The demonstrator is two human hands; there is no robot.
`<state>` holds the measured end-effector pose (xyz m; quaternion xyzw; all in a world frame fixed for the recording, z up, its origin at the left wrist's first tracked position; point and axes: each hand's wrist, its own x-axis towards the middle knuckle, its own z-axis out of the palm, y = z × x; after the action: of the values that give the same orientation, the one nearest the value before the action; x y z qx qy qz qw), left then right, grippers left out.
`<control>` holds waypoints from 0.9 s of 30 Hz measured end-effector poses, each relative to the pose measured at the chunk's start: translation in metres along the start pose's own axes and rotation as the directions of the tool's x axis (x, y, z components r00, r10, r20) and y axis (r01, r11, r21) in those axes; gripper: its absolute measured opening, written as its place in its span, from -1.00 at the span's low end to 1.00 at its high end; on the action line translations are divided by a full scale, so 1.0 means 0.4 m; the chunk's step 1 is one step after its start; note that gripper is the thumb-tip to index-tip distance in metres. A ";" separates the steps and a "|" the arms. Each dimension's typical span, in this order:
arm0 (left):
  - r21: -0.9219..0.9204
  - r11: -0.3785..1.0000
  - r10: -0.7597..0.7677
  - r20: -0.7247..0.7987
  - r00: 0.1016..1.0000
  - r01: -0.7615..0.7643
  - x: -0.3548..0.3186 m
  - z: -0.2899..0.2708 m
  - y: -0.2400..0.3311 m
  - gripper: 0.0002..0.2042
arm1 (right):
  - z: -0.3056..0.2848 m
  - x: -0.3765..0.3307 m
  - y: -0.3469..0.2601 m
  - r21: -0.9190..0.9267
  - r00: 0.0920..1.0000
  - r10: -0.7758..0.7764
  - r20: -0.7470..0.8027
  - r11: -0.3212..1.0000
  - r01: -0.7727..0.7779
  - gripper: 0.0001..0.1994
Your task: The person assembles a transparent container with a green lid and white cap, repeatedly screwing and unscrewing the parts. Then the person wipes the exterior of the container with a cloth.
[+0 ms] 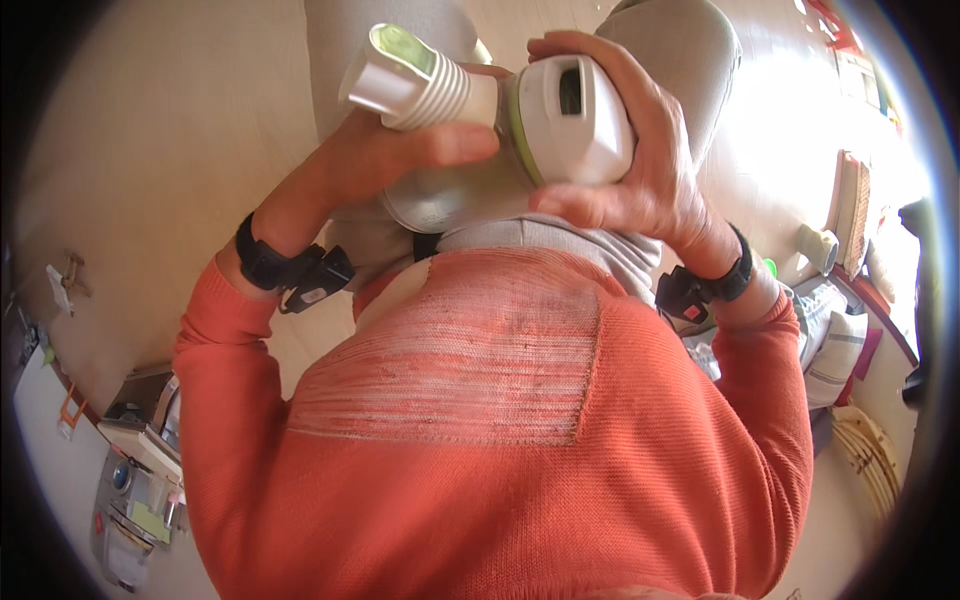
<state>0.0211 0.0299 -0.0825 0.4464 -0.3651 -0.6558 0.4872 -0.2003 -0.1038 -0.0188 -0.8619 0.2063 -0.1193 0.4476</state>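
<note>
In front of my lap is a white, green and clear device that looks like a handheld vacuum cleaner. My right hand wraps around its white end, fingers over the far side and thumb on the near side. A dark opening shows in that end. My left hand grips the other side, its thumb across the body just below a white ribbed tube. The tube ends in a slanted mouth with pale green inside. Below the left thumb bulges a clear, cloudy container. Most of my left fingers are hidden behind the device.
My legs in grey trousers lie beyond the device, over a pale floor. Cushions and a curved wooden piece are at the right, near strong glare. Shelves with small items stand at the lower left. Black straps circle both wrists.
</note>
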 end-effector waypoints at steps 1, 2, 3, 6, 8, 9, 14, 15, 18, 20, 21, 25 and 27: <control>-0.007 1.000 0.028 -0.002 1.000 -0.028 -0.003 -0.015 0.001 -0.56 | -0.021 0.014 -0.012 0.086 0.995 0.101 0.029 0.991 -0.103 0.07; -0.037 0.999 -0.041 -0.041 0.998 0.040 0.003 -0.033 -0.001 -0.58 | -0.036 0.035 -0.015 0.109 0.994 0.085 0.073 0.990 -0.092 -0.06; -0.095 0.994 -0.070 -0.065 0.995 0.063 0.016 -0.046 -0.005 -0.60 | -0.069 0.038 -0.034 0.323 0.974 0.134 0.181 0.928 -0.188 -0.18; -0.185 0.973 0.141 0.017 0.990 -0.136 0.038 -0.064 -0.003 -0.50 | -0.089 0.086 -0.044 0.445 0.987 0.087 0.133 0.885 -0.138 -0.28; -0.515 0.853 0.138 0.063 0.988 -0.086 0.044 -0.041 0.007 -0.41 | -0.100 0.112 -0.047 0.504 0.987 0.009 0.158 0.859 -0.088 -0.34; -0.524 0.841 0.158 0.001 0.987 -0.134 0.053 -0.025 0.018 -0.28 | -0.106 0.120 -0.049 0.592 0.985 -0.073 0.156 0.805 -0.034 -0.35; -0.684 0.722 0.109 -0.040 0.993 -0.107 0.082 0.102 0.027 -0.26 | -0.108 0.132 -0.064 0.703 0.974 -0.219 -0.051 0.685 0.191 -0.43; -0.709 0.701 0.091 -0.018 0.996 -0.077 0.082 0.125 0.020 -0.25 | -0.102 0.132 -0.067 0.701 0.965 -0.243 -0.096 0.672 0.239 -0.42; -0.781 0.623 0.101 0.123 0.987 0.034 0.072 0.183 -0.007 -0.20 | -0.082 0.114 -0.064 0.690 0.952 -0.248 -0.177 0.659 0.300 -0.40; -0.800 0.595 0.055 0.141 0.988 0.081 0.056 0.212 -0.020 -0.18 | -0.063 0.095 -0.049 0.730 0.963 -0.195 -0.185 0.629 0.268 -0.40; -0.806 0.581 0.018 0.148 0.989 0.110 0.049 0.225 -0.023 -0.17 | -0.051 0.085 -0.040 0.796 0.971 -0.164 -0.173 0.557 0.236 -0.39; -0.842 0.518 -0.071 0.132 0.989 0.150 0.015 0.261 -0.037 -0.15 | -0.017 0.044 -0.011 0.694 0.971 -0.145 -0.188 0.681 0.236 -0.40; -0.819 0.553 -0.059 0.141 0.988 0.150 -0.002 0.268 -0.052 -0.16 | -0.003 0.027 -0.004 0.674 0.983 -0.046 -0.177 0.722 0.155 -0.41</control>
<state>-0.0862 0.0409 -0.0655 0.1543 -0.0109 -0.7987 0.5815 -0.1908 -0.1088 -0.0167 -0.6345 0.1329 -0.2746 0.7102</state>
